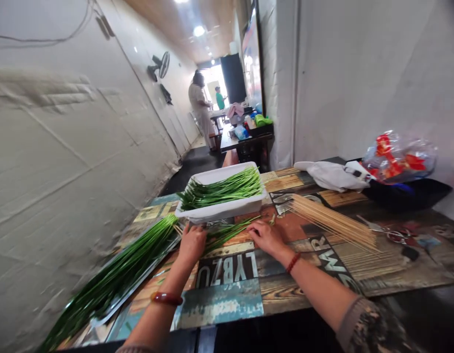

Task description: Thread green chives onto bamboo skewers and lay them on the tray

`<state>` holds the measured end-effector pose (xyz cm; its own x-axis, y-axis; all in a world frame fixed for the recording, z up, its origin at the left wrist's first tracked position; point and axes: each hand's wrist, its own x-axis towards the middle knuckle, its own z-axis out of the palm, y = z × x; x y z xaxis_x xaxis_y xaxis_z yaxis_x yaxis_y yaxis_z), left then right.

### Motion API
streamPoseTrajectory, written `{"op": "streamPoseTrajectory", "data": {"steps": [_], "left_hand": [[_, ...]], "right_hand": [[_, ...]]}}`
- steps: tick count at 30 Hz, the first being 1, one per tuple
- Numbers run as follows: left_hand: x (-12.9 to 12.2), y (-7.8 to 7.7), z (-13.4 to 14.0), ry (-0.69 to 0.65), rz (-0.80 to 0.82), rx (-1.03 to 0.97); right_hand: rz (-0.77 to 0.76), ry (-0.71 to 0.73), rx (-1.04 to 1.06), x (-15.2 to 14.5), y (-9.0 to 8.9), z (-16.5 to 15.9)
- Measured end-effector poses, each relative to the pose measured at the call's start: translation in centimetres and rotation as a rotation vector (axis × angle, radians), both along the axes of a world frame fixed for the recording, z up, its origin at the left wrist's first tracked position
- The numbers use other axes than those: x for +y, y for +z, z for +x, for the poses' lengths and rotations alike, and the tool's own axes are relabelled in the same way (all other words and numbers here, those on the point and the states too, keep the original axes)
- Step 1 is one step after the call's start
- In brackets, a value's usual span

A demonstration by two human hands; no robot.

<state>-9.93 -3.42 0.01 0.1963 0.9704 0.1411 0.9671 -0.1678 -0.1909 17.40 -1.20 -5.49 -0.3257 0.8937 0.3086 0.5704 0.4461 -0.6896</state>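
Note:
A thin bunch of garlic chives [227, 236] lies across the table between my hands. My right hand [266, 237] pinches its right end, thumb and fingers together. At the leafy left end, my left hand [193, 242] is closed with its fingers curled down, and the fingertips are partly hidden. Just beyond both hands, a white plastic tub [212, 212] holds many cut chives [227, 189] laid side by side. A long pile of uncut-looking chives [127, 269] rests on clear plastic to the left, with a few stick ends near my left wrist.
Bamboo skewers [333, 223] lie in a loose bundle on the right. Beyond them are scissors [372, 224] beside keys, a white cloth cap [332, 175] and a clear plastic bag with red print [399, 157]. Two people stand farther back, past another table [230, 142].

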Motion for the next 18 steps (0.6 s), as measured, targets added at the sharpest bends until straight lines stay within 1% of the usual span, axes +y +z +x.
{"op": "streamPoseTrajectory", "data": {"steps": [3, 5, 8, 11, 13, 15, 17, 18], "left_hand": [[1.0, 0.5, 1.9, -0.018, -0.030, -0.037], [1.3, 1.2, 3.4, -0.042, -0.041, -0.028], [2.0, 3.0, 5.4, -0.047, -0.067, -0.025], [3.4, 5.4, 7.1, -0.072, -0.060, -0.142], [5.1, 6.8, 8.2, -0.115, 0.012, -0.213], [7.3, 7.7, 9.1, -0.164, 0.076, -0.265], [10.0, 8.0, 9.8, -0.191, 0.035, -0.308], [11.4, 7.8, 10.0, -0.181, -0.003, -0.322]], "right_hand": [[-0.037, -0.008, 0.026, 0.3, 0.5, 0.1], [-0.045, -0.022, 0.040, 0.5, 0.5, 0.1], [-0.059, -0.022, 0.045, 0.8, 0.4, 0.0], [-0.073, -0.014, 0.022, 1.0, 0.5, 0.0], [-0.084, -0.017, 0.002, 1.0, 0.7, -0.1], [-0.095, -0.022, -0.017, 1.1, 0.9, -0.1], [-0.104, -0.025, -0.037, 1.2, 1.0, -0.1], [-0.107, -0.025, -0.046, 1.3, 1.0, -0.1]]}}
